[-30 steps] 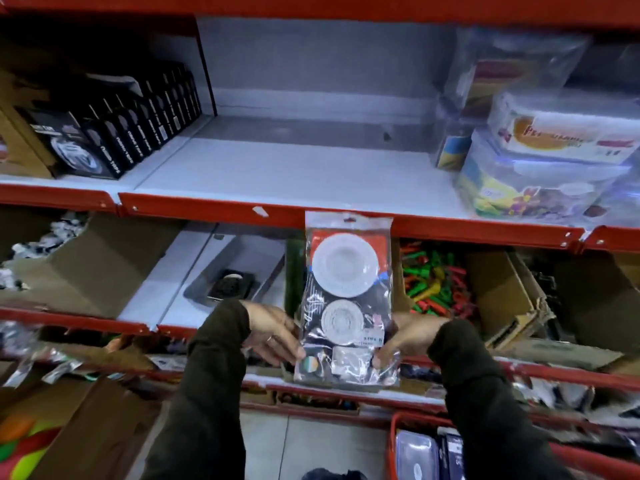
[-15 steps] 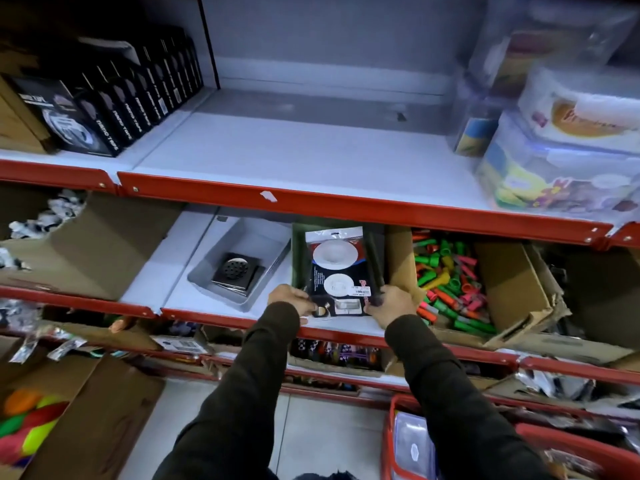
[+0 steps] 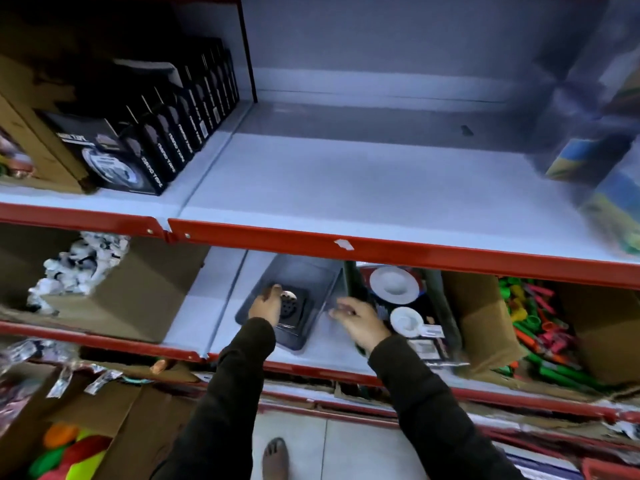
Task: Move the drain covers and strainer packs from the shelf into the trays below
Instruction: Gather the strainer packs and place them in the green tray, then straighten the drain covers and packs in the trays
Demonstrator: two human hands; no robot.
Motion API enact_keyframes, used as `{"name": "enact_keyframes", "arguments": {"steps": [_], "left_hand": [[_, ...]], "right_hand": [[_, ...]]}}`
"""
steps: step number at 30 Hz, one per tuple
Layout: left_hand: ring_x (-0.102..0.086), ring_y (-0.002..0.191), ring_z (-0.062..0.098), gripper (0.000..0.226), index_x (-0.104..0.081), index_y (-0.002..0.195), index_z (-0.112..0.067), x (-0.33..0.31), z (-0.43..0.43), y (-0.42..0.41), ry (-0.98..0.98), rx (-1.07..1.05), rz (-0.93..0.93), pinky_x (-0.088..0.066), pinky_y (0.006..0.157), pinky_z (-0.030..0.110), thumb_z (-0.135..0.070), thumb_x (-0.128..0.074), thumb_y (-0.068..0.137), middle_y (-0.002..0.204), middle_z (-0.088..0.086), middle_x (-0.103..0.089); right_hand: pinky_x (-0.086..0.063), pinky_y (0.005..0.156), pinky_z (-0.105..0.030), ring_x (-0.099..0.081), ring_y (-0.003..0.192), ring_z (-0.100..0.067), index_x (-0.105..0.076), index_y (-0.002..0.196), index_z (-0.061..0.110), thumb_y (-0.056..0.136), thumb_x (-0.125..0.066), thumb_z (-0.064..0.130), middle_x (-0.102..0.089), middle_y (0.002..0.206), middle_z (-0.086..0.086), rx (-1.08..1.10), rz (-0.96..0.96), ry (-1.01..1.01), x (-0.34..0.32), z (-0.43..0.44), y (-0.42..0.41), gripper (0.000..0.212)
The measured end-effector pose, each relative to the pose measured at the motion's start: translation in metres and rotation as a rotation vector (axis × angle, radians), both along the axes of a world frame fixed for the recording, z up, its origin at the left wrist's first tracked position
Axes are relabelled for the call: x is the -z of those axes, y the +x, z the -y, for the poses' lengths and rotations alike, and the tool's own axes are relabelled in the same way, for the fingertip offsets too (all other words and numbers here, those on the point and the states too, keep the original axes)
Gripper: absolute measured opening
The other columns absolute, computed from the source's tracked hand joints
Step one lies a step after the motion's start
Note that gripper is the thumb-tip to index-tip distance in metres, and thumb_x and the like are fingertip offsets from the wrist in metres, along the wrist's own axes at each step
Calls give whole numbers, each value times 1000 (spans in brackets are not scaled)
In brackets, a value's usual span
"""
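Observation:
A square black drain cover (image 3: 294, 308) with a round perforated centre lies in a grey tray (image 3: 304, 271) on the lower shelf. My left hand (image 3: 265, 304) reaches into that tray with its thumb on the cover's left edge; its fingers are hidden. My right hand (image 3: 360, 317) hovers blurred at the tray's right rim, fingers apart and holding nothing. Just right of it, a strainer pack (image 3: 401, 306) with two white round strainers lies in a dark green tray (image 3: 438, 306).
The white upper shelf (image 3: 346, 188) has a red front rail just above my hands. Black boxes (image 3: 166, 133) stand at its left, clear plastic containers (image 3: 609, 188) at its right. Cardboard boxes (image 3: 485, 323) flank the trays below.
Both hands set the strainer pack down into the green tray and let go. They have shifted left to the grey tray, the left one landing on the drain cover.

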State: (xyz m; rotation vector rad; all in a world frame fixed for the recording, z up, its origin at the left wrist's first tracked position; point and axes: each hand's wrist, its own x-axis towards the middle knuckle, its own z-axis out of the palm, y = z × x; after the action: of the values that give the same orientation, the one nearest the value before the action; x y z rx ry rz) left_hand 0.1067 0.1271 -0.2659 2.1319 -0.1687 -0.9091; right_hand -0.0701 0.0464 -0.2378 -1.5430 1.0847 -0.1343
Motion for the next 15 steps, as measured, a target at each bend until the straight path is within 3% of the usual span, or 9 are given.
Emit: {"name": "enact_keyframes", "arguments": {"steps": [3,6,8,11,13,15], "left_hand": [[-41,140,36,63,-45,144,-2,23,5,34,5,47,-96,-30,118,38,-46,-41,99,151,22,-43],[-41,140,35,61,-47,143,0,53,12,60,38,105,-163,-32,118,38,-43,-42,100,152,22,-42],[-42,139,36,59,-46,143,3,72,17,74,43,109,-205,-34,117,39,-38,-44,100,151,23,-42],[-49,134,37,52,-51,139,3,70,22,77,61,170,-197,-39,113,38,-32,-41,100,146,24,-49],[-53,130,36,49,-55,134,1,66,22,76,100,258,-164,-42,108,35,-31,-40,101,142,23,-54],[-52,130,36,50,-55,136,-1,67,20,79,140,352,-139,-41,107,36,-33,-40,100,143,22,-53]], "right_hand": [[-50,82,-35,-60,98,-24,-51,127,3,99,-54,13,-59,108,-11,270,163,501,20,-13,56,30],[-45,61,-31,-54,72,-20,-57,98,6,99,-51,13,-59,79,-7,498,225,654,40,-18,97,10],[-54,70,-40,-63,79,-33,-67,91,-1,96,-53,18,-69,83,-16,594,238,632,63,-15,122,24],[-51,99,-53,-64,108,-42,-68,115,-4,74,-60,39,-70,115,-24,631,170,518,172,15,150,60],[-52,100,-53,-65,107,-41,-68,118,0,66,-60,47,-72,111,-23,618,179,591,202,24,152,71],[-61,80,-41,-72,85,-33,-71,100,0,81,-58,40,-75,86,-21,677,154,610,120,3,143,47]]}}
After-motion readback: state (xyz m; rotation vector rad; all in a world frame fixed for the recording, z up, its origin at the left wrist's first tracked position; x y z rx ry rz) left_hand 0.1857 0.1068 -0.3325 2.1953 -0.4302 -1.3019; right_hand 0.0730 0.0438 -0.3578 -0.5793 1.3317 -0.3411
